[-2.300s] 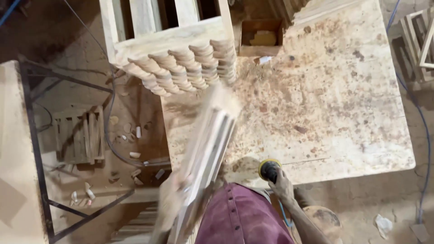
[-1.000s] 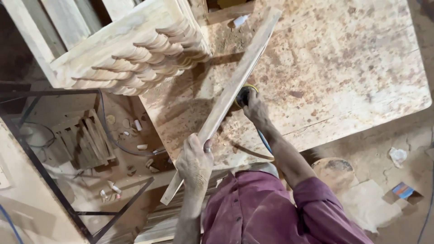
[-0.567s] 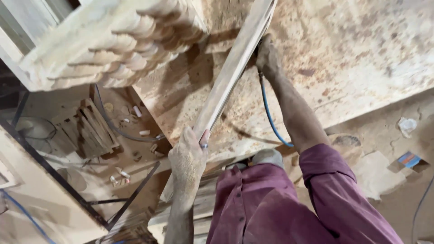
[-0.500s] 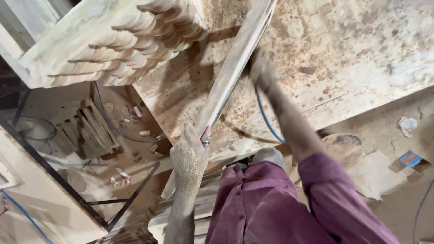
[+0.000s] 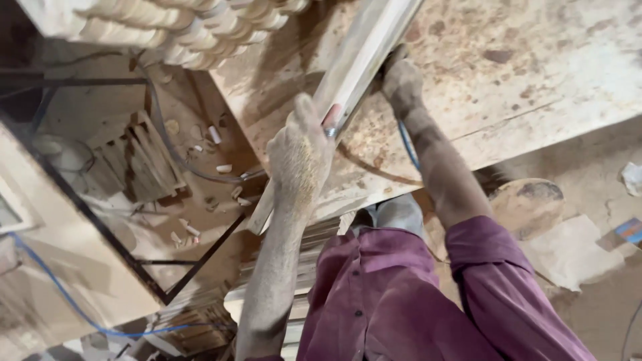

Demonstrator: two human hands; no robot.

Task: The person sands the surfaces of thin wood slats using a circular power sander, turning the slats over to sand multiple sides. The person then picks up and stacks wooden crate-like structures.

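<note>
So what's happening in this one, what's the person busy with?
A person in a purple shirt is working a long grooved wooden strip laid slanting across a dusty, stained workbench. The left hand grips the strip near its lower end; the right hand presses against it higher up, with a blue hose trailing along the forearm. A carved spiral wooden piece sits at the bench's far left corner.

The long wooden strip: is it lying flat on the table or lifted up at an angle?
Lifted at an angle. The left hand grips the long wooden strip out past the table edge; the right hand touches it further up.
</note>
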